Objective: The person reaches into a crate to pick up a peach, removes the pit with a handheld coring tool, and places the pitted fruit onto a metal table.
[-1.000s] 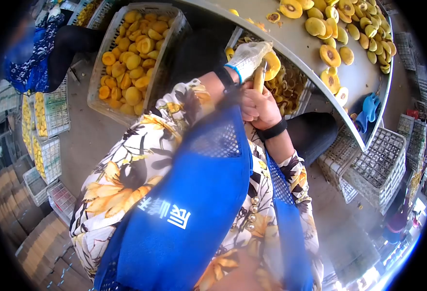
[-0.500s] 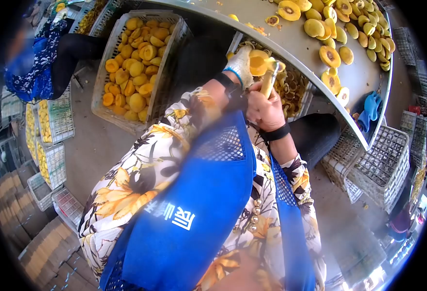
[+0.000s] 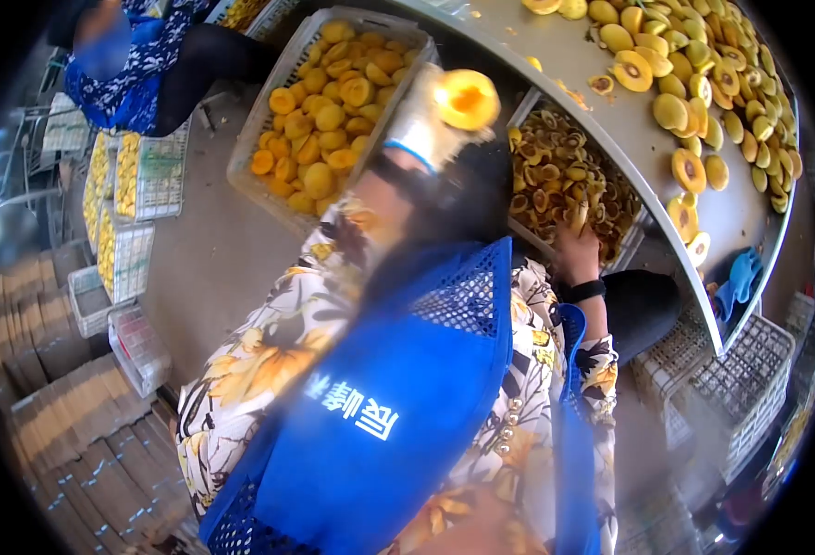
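Note:
My left hand (image 3: pixel 423 113), in a white knit glove with a blue cuff edge, grips a yellow peach half (image 3: pixel 468 99) with its hollowed cut face upward. It is beside the right rim of a white crate (image 3: pixel 258 139) filled with peach halves. My bare right hand (image 3: pixel 578 253) is closed around a pale-handled pitting tool (image 3: pixel 576 218), whose metal end I cannot make out. That hand is over the near edge of a crate of brown pits and scraps (image 3: pixel 565 157), below the metal table.
Many cut peach halves (image 3: pixel 671 111) lie on the metal table (image 3: pixel 569 69), with a blue glove (image 3: pixel 739 282) near its corner. Empty white crates (image 3: pixel 740 379) stand at right. Stacked crates (image 3: pixel 130 250) and a seated person in blue (image 3: pixel 139 79) are at left.
My hands have moved apart. The left has carried the peach half left, toward the full crate; the right has lowered with the tool toward the scraps. The view has shifted.

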Tool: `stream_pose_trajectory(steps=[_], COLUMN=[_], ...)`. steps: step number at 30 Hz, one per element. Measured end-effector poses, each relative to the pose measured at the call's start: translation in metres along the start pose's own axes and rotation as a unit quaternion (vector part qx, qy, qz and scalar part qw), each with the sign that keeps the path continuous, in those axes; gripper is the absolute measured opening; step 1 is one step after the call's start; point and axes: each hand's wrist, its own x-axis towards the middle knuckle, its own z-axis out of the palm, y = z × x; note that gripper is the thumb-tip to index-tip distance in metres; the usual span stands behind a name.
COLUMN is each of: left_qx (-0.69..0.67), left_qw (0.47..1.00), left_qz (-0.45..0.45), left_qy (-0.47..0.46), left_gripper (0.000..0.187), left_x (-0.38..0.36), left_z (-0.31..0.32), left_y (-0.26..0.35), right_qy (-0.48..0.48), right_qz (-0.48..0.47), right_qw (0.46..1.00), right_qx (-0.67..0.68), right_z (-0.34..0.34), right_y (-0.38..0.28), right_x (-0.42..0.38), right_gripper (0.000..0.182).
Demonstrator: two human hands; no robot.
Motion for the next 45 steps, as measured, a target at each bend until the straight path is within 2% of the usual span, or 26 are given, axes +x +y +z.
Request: stream_pose_trajectory(steps=[1, 4, 6, 8, 10, 12, 14, 15, 16, 18, 19, 20, 21, 23, 26, 29, 31, 32, 33, 34, 38, 39, 40, 42, 44, 45], left_qx=[0.040, 0.078, 0.175, 0.497, 0.804, 0.863, 0.827, 0.832, 0.837, 0.878, 0.860, 0.881, 0.855, 0.744, 0.685, 0.707, 0.772, 0.745, 0.824, 0.856, 0.840, 0.817, 0.821, 0.757, 0.700, 0.675], left_qw=[0.994, 0.954, 0.878, 0.689, 0.416, 0.417, 0.459, 0.459, 0.456, 0.439, 0.462, 0.386, 0.415, 0.500, 0.532, 0.472, 0.435, 0.431, 0.390, 0.349, 0.436, 0.480, 0.467, 0.537, 0.552, 0.579], left_qz=[0.086, 0.190, 0.279, 0.353, 0.266, 0.207, 0.220, 0.219, 0.218, 0.053, 0.057, 0.168, 0.198, 0.430, 0.487, 0.480, 0.368, 0.400, 0.248, 0.188, 0.107, 0.116, 0.130, 0.238, 0.258, 0.205], left_qy=[0.056, 0.218, 0.349, 0.392, 0.331, 0.197, 0.237, 0.220, 0.209, 0.180, 0.208, 0.216, 0.238, 0.107, -0.097, -0.217, -0.281, -0.314, -0.327, -0.331, -0.304, -0.299, -0.301, -0.285, -0.371, -0.409], left_gripper=[0.048, 0.043, 0.039, 0.032, 0.028, 0.030, 0.029, 0.028, 0.028, 0.031, 0.030, 0.025, 0.022, 0.024, 0.025, 0.026, 0.033, 0.036, 0.042, 0.048, 0.051, 0.045, 0.042, 0.048, 0.045, 0.044], left_x=[-0.007, -0.003, 0.007, 0.000, 0.010, 0.019, 0.005, 0.012, 0.019, 0.031, 0.032, 0.040, 0.040, 0.044, 0.053, 0.075, 0.096, 0.119, 0.114, 0.117, 0.135, 0.132, 0.142, 0.141, 0.123, 0.102], left_z=[-0.010, -0.068, -0.106, -0.132, -0.184, -0.261, -0.236, -0.239, -0.244, -0.216, -0.183, -0.162, -0.119, -0.030, 0.100, 0.198, 0.244, 0.248, 0.268, 0.278, 0.288, 0.286, 0.284, 0.270, 0.262, 0.261], left_y=[0.015, 0.052, 0.066, 0.059, 0.047, 0.023, 0.010, 0.010, 0.014, 0.034, 0.038, 0.039, 0.038, 0.036, 0.003, -0.062, -0.112, -0.143, -0.155, -0.170, -0.201, -0.203, -0.209, -0.207, -0.178, -0.161], right_qy=[-0.019, -0.052, -0.059, -0.065, -0.063, -0.040, -0.047, -0.027, -0.026, -0.043, -0.016, -0.007, 0.004, -0.021, 0.007, 0.014, 0.025, 0.030, 0.041, 0.050, 0.101, 0.117, 0.159, 0.239, 0.289, 0.303], right_qz=[0.024, 0.076, 0.087, 0.075, 0.070, 0.076, -0.040, -0.018, -0.020, -0.022, -0.145, -0.176, -0.206, -0.087, -0.040, -0.073, -0.055, -0.047, -0.042, -0.045, -0.061, -0.053, -0.058, -0.070, -0.140, -0.178], right_qw=[0.999, 0.993, 0.992, 0.992, 0.993, 0.995, 0.998, 0.998, 0.999, 0.998, 0.989, 0.984, 0.977, 0.996, 0.998, 0.997, 0.998, 0.998, 0.998, 0.998, 0.992, 0.987, 0.976, 0.941, 0.921, 0.914], right_qx=[0.021, 0.068, 0.073, 0.080, 0.070, 0.045, -0.005, -0.060, -0.039, 0.045, -0.020, -0.036, -0.052, 0.012, 0.043, -0.018, -0.019, -0.019, -0.015, -0.009, 0.054, 0.093, 0.138, 0.230, 0.219, 0.204], right_z=[0.002, 0.007, 0.010, 0.012, 0.016, 0.019, 0.020, 0.020, 0.021, 0.016, 0.019, 0.016, 0.013, 0.002, -0.005, -0.015, -0.022, -0.026, -0.030, -0.034, -0.046, -0.047, -0.053, -0.068, -0.091, -0.100], right_y=[-0.003, -0.009, -0.010, -0.014, -0.016, -0.012, 0.016, 0.015, 0.018, -0.006, 0.014, 0.018, 0.023, -0.020, -0.035, -0.025, -0.016, -0.012, -0.010, -0.010, 0.001, 0.005, 0.001, -0.011, -0.023, -0.022], right_x=[-0.005, -0.006, -0.006, -0.005, -0.004, -0.002, 0.003, 0.005, 0.007, -0.002, 0.007, 0.009, 0.010, -0.009, -0.018, -0.022, -0.027, -0.030, -0.037, -0.044, -0.063, -0.066, -0.067, -0.068, -0.063, -0.053], right_gripper=[0.023, 0.019, 0.020, 0.021, 0.021, 0.021, 0.023, 0.033, 0.028, 0.023, 0.022, 0.022, 0.022, 0.023, 0.026, 0.028, 0.026, 0.026, 0.026, 0.024, 0.019, 0.018, 0.019, 0.021, 0.026, 0.025])
